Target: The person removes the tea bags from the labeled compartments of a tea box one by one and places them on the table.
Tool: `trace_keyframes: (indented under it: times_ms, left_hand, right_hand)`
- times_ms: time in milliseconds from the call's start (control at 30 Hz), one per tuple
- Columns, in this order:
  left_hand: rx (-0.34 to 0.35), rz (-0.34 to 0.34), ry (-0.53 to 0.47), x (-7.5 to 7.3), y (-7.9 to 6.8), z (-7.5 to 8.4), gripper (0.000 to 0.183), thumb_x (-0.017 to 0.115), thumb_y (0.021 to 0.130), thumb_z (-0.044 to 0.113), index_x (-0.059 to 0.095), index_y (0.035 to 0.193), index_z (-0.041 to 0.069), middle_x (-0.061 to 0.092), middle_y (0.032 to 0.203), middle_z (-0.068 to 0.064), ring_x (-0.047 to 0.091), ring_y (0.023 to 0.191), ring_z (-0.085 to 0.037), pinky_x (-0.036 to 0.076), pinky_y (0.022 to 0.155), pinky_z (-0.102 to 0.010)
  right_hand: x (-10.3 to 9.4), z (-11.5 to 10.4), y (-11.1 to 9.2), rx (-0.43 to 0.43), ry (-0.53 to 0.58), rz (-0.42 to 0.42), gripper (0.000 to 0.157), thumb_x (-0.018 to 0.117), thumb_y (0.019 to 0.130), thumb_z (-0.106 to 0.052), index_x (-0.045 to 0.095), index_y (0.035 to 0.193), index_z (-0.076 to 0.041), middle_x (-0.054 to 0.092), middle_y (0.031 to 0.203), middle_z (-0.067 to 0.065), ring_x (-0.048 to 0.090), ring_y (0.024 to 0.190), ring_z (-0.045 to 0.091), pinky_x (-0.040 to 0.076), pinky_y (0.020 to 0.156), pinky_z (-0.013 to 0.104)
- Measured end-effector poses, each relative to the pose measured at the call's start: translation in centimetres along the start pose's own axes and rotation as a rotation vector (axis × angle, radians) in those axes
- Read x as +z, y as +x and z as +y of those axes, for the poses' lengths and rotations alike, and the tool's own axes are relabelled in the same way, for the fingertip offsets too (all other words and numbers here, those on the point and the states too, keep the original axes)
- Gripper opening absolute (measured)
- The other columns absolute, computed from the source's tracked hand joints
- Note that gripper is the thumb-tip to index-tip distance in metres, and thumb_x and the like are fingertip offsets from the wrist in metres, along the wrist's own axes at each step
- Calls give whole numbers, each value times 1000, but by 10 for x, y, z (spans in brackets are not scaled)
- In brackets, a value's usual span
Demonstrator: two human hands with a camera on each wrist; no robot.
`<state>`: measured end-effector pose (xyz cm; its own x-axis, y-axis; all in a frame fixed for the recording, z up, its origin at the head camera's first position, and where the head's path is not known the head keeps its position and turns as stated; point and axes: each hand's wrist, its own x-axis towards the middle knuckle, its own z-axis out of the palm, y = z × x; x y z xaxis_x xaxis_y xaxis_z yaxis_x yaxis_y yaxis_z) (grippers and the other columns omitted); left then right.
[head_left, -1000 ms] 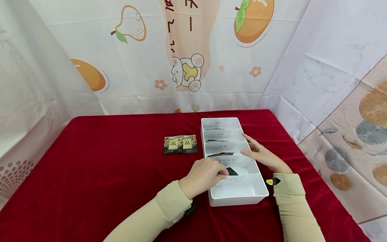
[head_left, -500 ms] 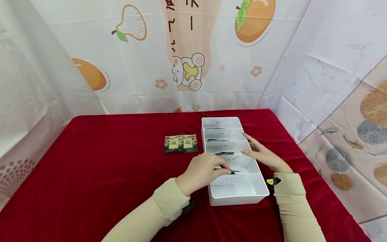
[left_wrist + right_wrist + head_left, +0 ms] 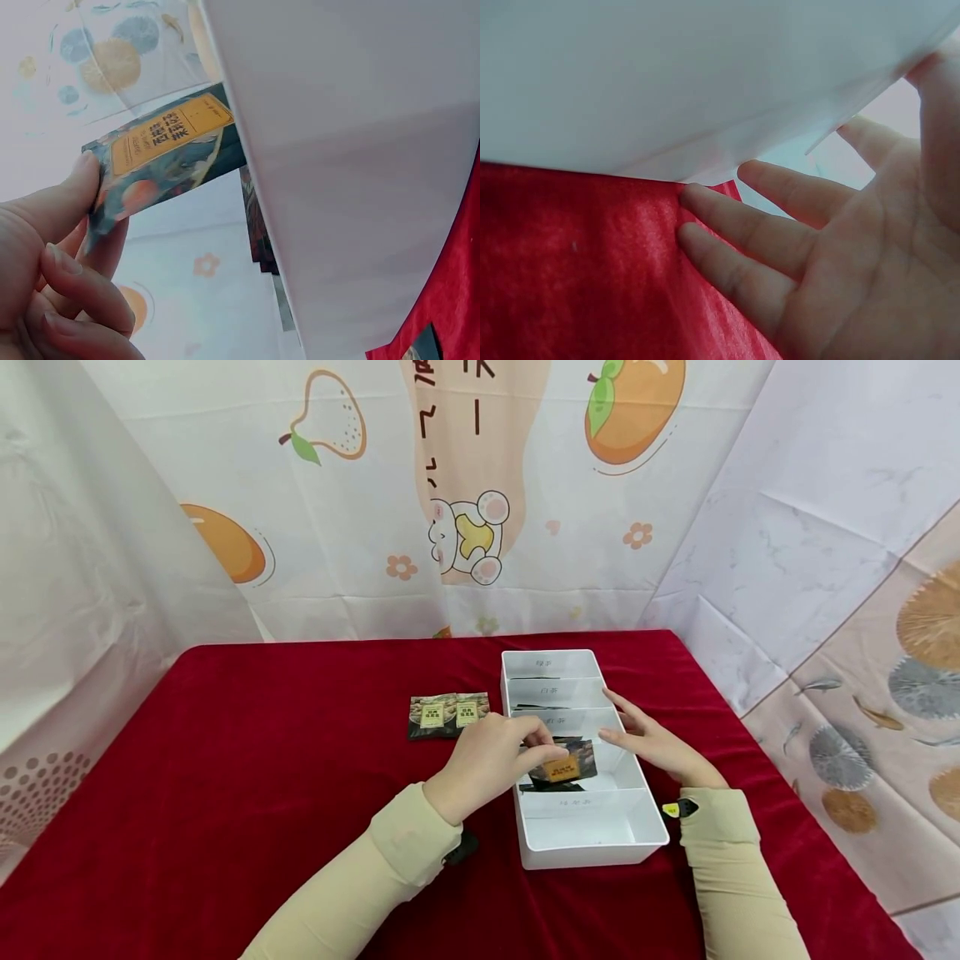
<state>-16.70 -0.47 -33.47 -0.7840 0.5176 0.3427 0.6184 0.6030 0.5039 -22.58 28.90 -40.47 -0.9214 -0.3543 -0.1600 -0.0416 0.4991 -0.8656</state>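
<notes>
My left hand (image 3: 495, 760) pinches a dark tea sachet (image 3: 570, 767) with an orange label between thumb and fingers. That sachet hangs tilted over the second compartment from the front of a white divided box (image 3: 592, 857). In the left wrist view, the sachet (image 3: 161, 154) shows its printed front, its far end overlapping the box rim (image 3: 247, 142). My right hand (image 3: 660, 747) lies along the box's right side, thumb and index fingertip at the rim. Its fingers (image 3: 772, 240) are spread and straight beside the box wall (image 3: 667, 90) in the right wrist view.
Two dark sachets with yellow labels (image 3: 432, 717) lie side by side on the red cloth (image 3: 262, 777), left of the box. Dark sachets (image 3: 532, 707) stand in the farther compartments, whose dividers carry printed labels. A patterned curtain (image 3: 360, 552) hangs behind the table.
My left hand has risen and drawn slightly away from me, bringing the sachet up out of the compartment and turning its orange label into view. The right hand has stayed put.
</notes>
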Motion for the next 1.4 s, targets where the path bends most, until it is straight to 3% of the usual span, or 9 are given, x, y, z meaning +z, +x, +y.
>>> trace_keyframes:
  times_ms: [233,467,700,867,933,1200,1400]
  left_hand:
    - [-7,5,-49,-5,2,-2,18,72,89,36,73,83,19,70,69,8,52,55,1,44,58,-18]
    - [-14,-72,-133,-9,1,-4,12,74,89,19,76,98,11,76,90,0,66,73,-7,50,66,-17]
    - [-52,-121,-120,-15,-1,-5,18,71,92,17,76,109,12,76,106,0,69,89,-11,53,78,-24]
    - [-51,-73,-99,-19,-2,-6,18,69,93,21,75,109,13,73,111,-1,65,95,-14,52,82,-29]
    - [-47,-44,-100,-20,-3,-6,18,69,94,23,74,108,14,73,110,0,63,90,-13,51,78,-27]
    - [-75,61,-131,-22,-2,-9,14,69,94,30,70,97,17,63,77,9,50,65,-8,44,59,-21]
    - [-90,140,-228,-25,-2,-13,14,68,95,30,68,97,16,64,72,9,49,60,-10,42,53,-21]
  right_hand:
    - [1,-1,-1,-5,-6,-1,80,58,101,-32,6,161,-27,26,157,30,43,135,44,37,107,62]
    - [1,-2,-2,-14,3,-2,79,57,101,-30,6,161,-25,27,156,30,42,136,45,37,107,61]
    - [2,-3,-3,-13,-5,0,80,58,101,-30,6,161,-26,26,157,31,39,138,46,36,107,62]
    - [2,-2,-2,-14,3,-7,80,57,101,-30,5,161,-25,26,157,31,41,137,46,37,107,61]
    - [2,-1,-2,-17,12,-11,80,57,101,-29,5,161,-25,27,156,30,43,136,45,38,107,60]
    - [2,1,-1,-27,8,-4,79,58,101,-29,6,161,-24,32,154,30,46,133,42,40,106,56]
    - [2,1,-1,-21,6,-2,79,58,101,-30,7,161,-24,31,155,29,44,135,42,38,107,57]
